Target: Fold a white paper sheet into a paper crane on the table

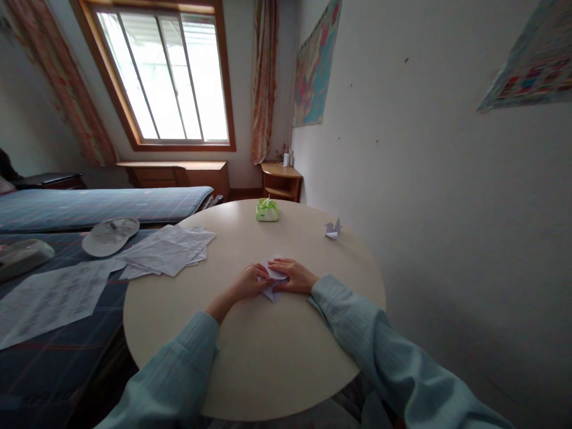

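Between my hands, near the middle of the round table [250,357], lies a small folded sheet of white paper [271,293]. My left hand [249,282] grips its left side, fingers bent in against the folds. From the right, my right hand [292,276] presses on the paper, its fingers and thumb closed about the upper and right part. The fingers hide much of the folding, so its exact shape is unclear. Farther back on the right side of the table stands a folded paper bird [333,229], apart from both hands.
A green tissue packet [267,210] sits at the table's far edge. Loose printed papers [167,249] overlap the left edge and spread onto the bed [102,310], beside a white cap [111,236]. A wall [447,208] runs close along the right.
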A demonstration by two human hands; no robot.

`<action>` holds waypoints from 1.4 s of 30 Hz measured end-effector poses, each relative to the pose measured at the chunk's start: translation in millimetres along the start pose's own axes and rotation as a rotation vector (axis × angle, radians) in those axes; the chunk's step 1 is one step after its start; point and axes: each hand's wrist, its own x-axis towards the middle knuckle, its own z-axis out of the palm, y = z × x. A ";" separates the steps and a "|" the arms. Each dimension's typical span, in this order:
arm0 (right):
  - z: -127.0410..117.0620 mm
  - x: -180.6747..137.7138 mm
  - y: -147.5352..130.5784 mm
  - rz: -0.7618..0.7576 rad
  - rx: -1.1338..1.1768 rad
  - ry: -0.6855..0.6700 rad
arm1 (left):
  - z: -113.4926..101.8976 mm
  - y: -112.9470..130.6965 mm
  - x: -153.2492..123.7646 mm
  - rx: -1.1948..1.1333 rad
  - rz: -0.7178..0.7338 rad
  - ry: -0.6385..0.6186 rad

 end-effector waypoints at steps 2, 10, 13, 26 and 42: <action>-0.8 -0.8 -1.9 0.009 -0.012 -0.006 | 1.2 -0.2 -0.3 -0.039 0.028 -0.011; -0.6 -2.6 -3.5 0.036 -0.031 -0.036 | 5.1 -4.0 -1.1 -0.199 0.098 -0.072; -0.5 -2.6 -3.3 0.037 -0.036 -0.046 | 7.2 -5.4 -0.3 -0.235 0.099 -0.064; 1.4 0.5 -2.4 0.008 -0.091 0.056 | -4.3 14.5 -5.5 0.042 0.182 0.431; 6.7 0.5 3.4 0.045 0.008 0.111 | 38.8 21.9 -8.3 0.218 0.140 0.024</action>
